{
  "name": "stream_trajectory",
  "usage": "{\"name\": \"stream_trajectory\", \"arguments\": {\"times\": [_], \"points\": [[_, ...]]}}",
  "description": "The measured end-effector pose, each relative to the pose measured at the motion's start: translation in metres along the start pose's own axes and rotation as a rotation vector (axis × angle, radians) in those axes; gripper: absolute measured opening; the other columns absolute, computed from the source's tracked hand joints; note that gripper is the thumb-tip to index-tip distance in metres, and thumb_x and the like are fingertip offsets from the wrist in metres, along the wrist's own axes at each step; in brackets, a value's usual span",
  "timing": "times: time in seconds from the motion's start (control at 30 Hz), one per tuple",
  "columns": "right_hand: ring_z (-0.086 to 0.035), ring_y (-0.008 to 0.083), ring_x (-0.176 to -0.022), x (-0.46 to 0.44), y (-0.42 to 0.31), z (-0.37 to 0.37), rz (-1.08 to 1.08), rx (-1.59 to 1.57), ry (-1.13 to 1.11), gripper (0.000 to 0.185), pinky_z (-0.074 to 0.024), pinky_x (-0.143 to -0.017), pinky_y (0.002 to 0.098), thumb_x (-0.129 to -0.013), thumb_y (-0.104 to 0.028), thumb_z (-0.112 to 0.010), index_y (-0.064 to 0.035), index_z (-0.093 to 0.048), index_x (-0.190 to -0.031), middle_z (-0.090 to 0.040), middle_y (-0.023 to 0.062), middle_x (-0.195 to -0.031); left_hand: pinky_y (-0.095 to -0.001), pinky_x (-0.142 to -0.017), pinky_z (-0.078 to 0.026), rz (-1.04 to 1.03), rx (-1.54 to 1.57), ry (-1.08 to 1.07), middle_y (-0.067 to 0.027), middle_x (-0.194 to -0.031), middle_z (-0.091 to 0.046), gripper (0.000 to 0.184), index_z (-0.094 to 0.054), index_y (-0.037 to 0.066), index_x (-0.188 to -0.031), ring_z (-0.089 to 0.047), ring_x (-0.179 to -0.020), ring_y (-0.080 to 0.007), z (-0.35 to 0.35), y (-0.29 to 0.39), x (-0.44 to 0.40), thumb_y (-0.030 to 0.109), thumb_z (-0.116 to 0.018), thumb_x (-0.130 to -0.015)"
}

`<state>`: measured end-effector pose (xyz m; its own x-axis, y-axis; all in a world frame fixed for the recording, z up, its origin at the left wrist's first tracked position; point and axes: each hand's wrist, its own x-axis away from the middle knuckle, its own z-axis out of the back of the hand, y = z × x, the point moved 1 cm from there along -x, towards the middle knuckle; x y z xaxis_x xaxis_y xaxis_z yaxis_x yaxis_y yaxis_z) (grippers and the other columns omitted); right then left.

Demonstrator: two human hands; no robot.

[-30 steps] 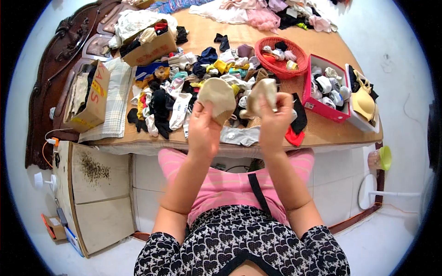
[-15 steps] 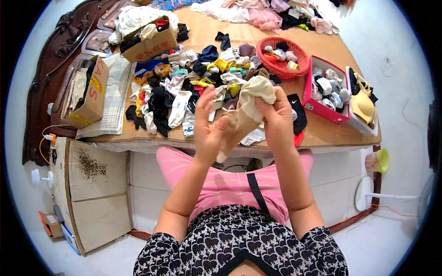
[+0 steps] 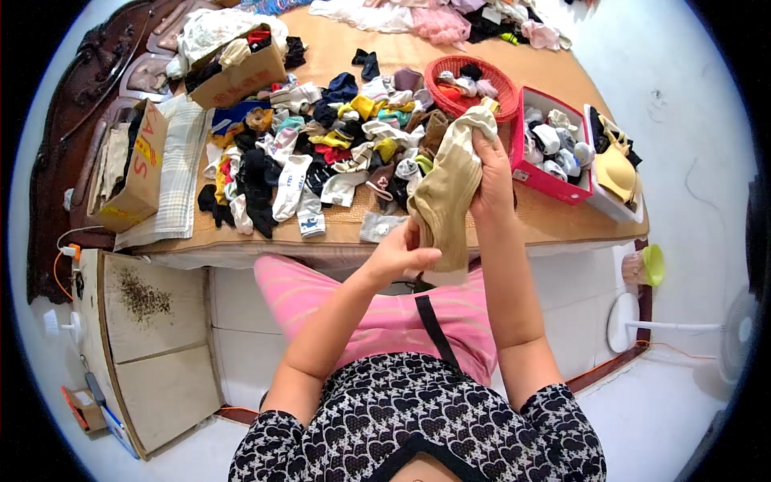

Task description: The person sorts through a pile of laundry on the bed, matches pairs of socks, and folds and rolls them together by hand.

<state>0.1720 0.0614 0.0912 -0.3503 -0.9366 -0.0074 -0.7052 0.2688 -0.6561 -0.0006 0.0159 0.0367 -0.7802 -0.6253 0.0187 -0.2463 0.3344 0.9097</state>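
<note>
A tan ribbed sock (image 3: 446, 201) with a cream end is stretched out in front of me, above the bed's near edge. My right hand (image 3: 492, 178) is closed on its upper right side, close to the cream end. Lower down, my left hand (image 3: 400, 254) grips the sock's left edge, with the thumb lying across its front. Behind the sock spreads a heap of mixed socks (image 3: 321, 145) in black, white, yellow and other colours. A grey sock (image 3: 381, 227) lies near the bed edge, just beyond my left hand.
A red basket (image 3: 507, 95) and a pink-red shoebox (image 3: 562, 191), both holding socks, stand at the right, beside a white box with a beige bra (image 3: 617, 174). Cardboard boxes of clothes (image 3: 249, 80) (image 3: 143, 173) are at the left. More clothes (image 3: 438, 26) lie along the far side.
My left hand, apart and spread before, has moved down and taken hold of the sock's lower part. The sock is now spread flatter and more upright. The whole view has shifted slightly.
</note>
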Motion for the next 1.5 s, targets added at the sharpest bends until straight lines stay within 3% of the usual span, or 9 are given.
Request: {"name": "stream_trajectory", "arguments": {"times": [0.03,0.17,0.57,0.77,1.03,1.2,1.33,1.4,1.5], "points": [[-0.064,0.0169,-0.079,0.0,0.002,0.001,-0.013,-0.032,0.039,0.014,-0.055,-0.067,0.0316,-0.093,-0.012,-0.052,-0.0042,-0.055,-0.104,-0.063,0.0074,-0.094,-0.0279,-0.089,-0.044,0.058,0.03,0.036,-0.0068,-0.116,-0.056,0.061,-0.044,-0.001,-0.125,-0.054,-0.101,-0.0109,-0.004,0.0,0.002,0.018,-0.074,-0.076],[-0.064,0.0174,-0.079,-0.005,0.004,0.013,-0.006,-0.059,0.037,0.013,-0.0551,-0.068,0.0318,-0.093,-0.011,-0.052,-0.0044,-0.055,-0.104,-0.064,0.0075,-0.094,-0.0266,-0.083,-0.047,0.157,0.006,0.027,-0.0053,-0.101,-0.062,0.043,-0.052,-0.003,-0.115,-0.058,-0.089,-0.0108,-0.009,-0.026,0.002,0.011,-0.069,-0.079],[-0.062,0.0194,-0.086,-0.03,-0.014,0.092,0.13,-0.063,0.301,0.011,-0.0536,-0.075,0.0366,-0.088,-0.01,-0.06,-0.0069,-0.057,-0.098,-0.064,0.0055,-0.095,-0.0215,-0.068,-0.047,0.12,-0.001,0.319,-0.0018,-0.096,-0.062,0.034,-0.052,-0.001,-0.119,-0.057,-0.079,-0.0064,0.023,-0.063,0.049,0.021,-0.055,-0.093],[-0.061,0.0183,-0.085,-0.034,-0.012,0.128,0.146,-0.003,0.352,0.011,-0.0521,-0.076,0.036,-0.088,-0.01,-0.062,-0.0065,-0.056,-0.097,-0.063,0.0047,-0.094,-0.02,-0.06,-0.046,0.117,-0.07,0.324,-0.0014,-0.087,-0.061,0.028,-0.054,-0.002,-0.114,-0.055,-0.07,-0.0053,0.025,-0.046,0.065,0.014,-0.056,-0.091],[-0.062,0.018,-0.087,-0.009,-0.02,0.089,0.1,0.043,0.283,0.011,-0.053,-0.076,0.0357,-0.09,-0.012,-0.058,-0.0074,-0.056,-0.1,-0.063,0.0054,-0.097,-0.0204,-0.047,-0.044,0.181,0.013,0.421,-0.0006,-0.071,-0.056,0.019,-0.056,-0.002,-0.107,-0.051,-0.051,-0.0062,0.038,-0.053,0.073,0.008,-0.056,-0.09],[-0.061,0.0168,-0.093,0.0,-0.032,0.052,0.106,0.095,0.038,0.02,-0.0526,-0.079,0.0328,-0.092,-0.013,-0.055,-0.0069,-0.058,-0.11,-0.063,0.0045,-0.104,-0.0211,-0.046,-0.043,0.241,-0.087,0.477,-0.0029,-0.069,-0.058,0.022,-0.058,-0.001,-0.103,-0.051,-0.05,-0.0074,0.042,-0.061,0.065,0.017,-0.056,-0.091],[-0.062,0.015,-0.09,0.016,-0.046,0.009,0.154,0.159,-0.041,0.014,-0.0523,-0.078,0.0307,-0.09,-0.01,-0.058,-0.005,-0.056,-0.104,-0.064,0.0055,-0.098,-0.0226,-0.047,-0.044,0.409,-0.215,0.484,-0.0058,-0.073,-0.062,0.032,-0.059,-0.001,-0.1,-0.053,-0.052,-0.0087,0.033,-0.06,0.055,0.03,-0.05,-0.095],[-0.061,0.0118,-0.086,0.025,-0.043,-0.002,0.159,0.183,-0.023,0.013,-0.0506,-0.075,0.0276,-0.089,-0.01,-0.06,-0.0042,-0.056,-0.101,-0.063,0.0039,-0.096,-0.0239,-0.047,-0.045,0.614,-0.23,0.28,-0.0081,-0.076,-0.064,0.045,-0.06,-0.002,-0.098,-0.055,-0.053,-0.0101,0.025,-0.058,0.052,0.04,-0.043,-0.096],[-0.056,0.0058,-0.078,0.036,-0.029,-0.002,0.246,0.458,-0.165,0.012,-0.0453,-0.07,0.021,-0.085,-0.003,-0.064,-0.0046,-0.056,-0.094,-0.061,0.0004,-0.09,-0.0316,-0.067,-0.05,0.533,0.07,0.026,-0.0125,-0.088,-0.065,0.061,-0.059,-0.004,-0.106,-0.062,-0.073,-0.0185,0.007,-0.047,0.042,0.052,-0.039,-0.094]]}}
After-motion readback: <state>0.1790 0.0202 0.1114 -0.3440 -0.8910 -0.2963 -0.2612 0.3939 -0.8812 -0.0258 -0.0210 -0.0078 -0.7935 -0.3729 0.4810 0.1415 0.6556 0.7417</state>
